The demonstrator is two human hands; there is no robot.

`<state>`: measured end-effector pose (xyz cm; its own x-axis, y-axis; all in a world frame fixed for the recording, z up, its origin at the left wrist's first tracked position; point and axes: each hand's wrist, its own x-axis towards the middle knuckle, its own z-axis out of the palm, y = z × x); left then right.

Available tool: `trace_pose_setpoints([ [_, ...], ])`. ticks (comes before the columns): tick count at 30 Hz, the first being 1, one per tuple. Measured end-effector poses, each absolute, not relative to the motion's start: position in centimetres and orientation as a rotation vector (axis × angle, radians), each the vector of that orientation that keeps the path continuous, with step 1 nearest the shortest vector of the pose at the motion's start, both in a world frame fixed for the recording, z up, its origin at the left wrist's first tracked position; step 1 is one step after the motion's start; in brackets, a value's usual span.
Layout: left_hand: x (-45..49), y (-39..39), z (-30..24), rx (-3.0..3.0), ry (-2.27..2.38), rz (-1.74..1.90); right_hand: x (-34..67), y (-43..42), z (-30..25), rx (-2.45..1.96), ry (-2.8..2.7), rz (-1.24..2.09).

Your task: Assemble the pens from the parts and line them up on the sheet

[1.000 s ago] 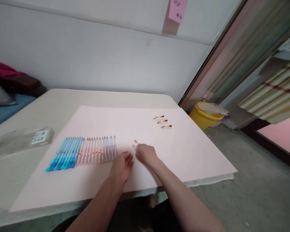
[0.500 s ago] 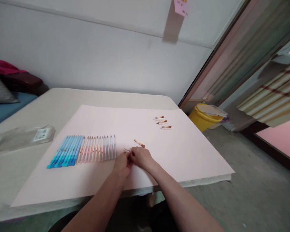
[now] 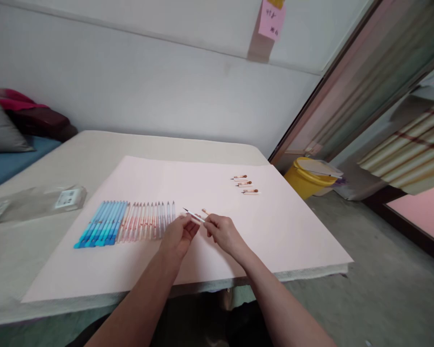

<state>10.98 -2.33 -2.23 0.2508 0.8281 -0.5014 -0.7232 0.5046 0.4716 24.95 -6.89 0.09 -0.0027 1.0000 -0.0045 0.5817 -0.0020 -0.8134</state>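
My left hand (image 3: 178,234) and my right hand (image 3: 222,231) meet above the pink sheet (image 3: 188,231), both pinching a thin pen refill (image 3: 194,216) whose dark tip points up and left. A small orange-tipped piece (image 3: 205,211) shows just beyond my right fingers; I cannot tell whether it is held or lies on the sheet. To the left a row of pens (image 3: 126,225) lies side by side, blue ones (image 3: 99,230) at the left, clear pinkish ones at the right. Three small pen parts (image 3: 245,183) lie at the sheet's far right.
The pink sheet covers a beige table (image 3: 39,164). A clear plastic packet (image 3: 32,203) lies at the table's left. A yellow bucket (image 3: 307,176) stands on the floor to the right, by a doorway. Cushions (image 3: 18,123) sit at the far left.
My left hand came over to join my right. Together they lifted the thin refill off the sheet, and its dark tip now shows between them.
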Motion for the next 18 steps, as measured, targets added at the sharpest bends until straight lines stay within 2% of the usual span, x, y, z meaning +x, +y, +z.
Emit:
trace_pose_setpoints([
  [4,9.8,-1.3,-1.9,0.101,0.818,1.132,25.3,-7.3,0.9,-1.608,-1.581,0.787],
  [18,8.0,0.1,-1.0,0.033,0.886,1.219,25.3,-8.1,1.8,-1.554,-1.608,0.881],
])
